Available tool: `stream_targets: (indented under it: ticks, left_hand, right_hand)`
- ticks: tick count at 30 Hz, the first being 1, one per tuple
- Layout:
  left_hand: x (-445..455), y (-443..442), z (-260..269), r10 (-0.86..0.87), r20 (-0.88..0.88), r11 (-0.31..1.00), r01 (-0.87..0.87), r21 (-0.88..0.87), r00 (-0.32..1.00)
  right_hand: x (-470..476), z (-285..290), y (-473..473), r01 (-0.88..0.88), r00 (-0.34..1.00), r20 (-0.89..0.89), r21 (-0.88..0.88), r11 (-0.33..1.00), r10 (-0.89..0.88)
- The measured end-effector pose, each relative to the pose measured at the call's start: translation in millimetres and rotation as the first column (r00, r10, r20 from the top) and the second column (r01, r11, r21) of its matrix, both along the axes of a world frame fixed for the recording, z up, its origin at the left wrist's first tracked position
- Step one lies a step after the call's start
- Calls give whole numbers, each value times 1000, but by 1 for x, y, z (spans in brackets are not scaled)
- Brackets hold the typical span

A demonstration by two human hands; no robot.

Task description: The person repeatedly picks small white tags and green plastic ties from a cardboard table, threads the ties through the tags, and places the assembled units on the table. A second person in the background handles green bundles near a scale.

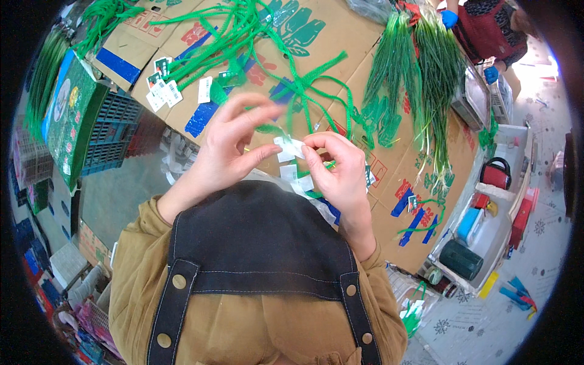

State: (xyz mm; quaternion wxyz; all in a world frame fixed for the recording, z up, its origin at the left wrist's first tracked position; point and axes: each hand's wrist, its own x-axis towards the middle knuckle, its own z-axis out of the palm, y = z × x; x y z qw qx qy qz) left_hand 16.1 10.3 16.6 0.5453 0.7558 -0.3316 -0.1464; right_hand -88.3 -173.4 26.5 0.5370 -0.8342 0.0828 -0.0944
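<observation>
Both hands meet over the near edge of the cardboard-covered table. My right hand (335, 157) pinches a small white label (291, 148) between thumb and fingertips. My left hand (244, 132), its fingers blurred, is at the label's other side, thumb at its edge and fingers raised apart. A bit of green mesh shows at the label's top. More white labels (296, 179) hang just below it. Beyond the hands lie green mesh strips (303, 82), several with printed tags (171, 93) on their ends. Bunches of green onions (433, 59) lie on the cardboard at the upper right.
Cardboard (383, 246) with blue tape covers the table. A grey tray (497, 219) at right holds a dark green cylinder (461, 260) and other items. A metal-topped scale (472, 96) stands beside the onions. Another person (488, 32) in blue gloves is at upper right. Plastic crates (112, 130) stand at left.
</observation>
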Motion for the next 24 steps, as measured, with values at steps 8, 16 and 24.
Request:
stream_targets:
  ticks: [8,16,24]
  left_hand:
    - [6,1,-15,-118,-607,992,125,-30,786]
    - [-2,-9,-28,-31,-885,978,-169,-123,464]
    - [0,-1,-20,-45,-909,998,-20,-59,415]
  right_hand:
    - [10,-9,-17,48,953,-284,489,871,107]
    - [15,-17,-6,103,949,-307,512,853,69]
    - [17,-22,2,222,973,-187,573,789,-138]
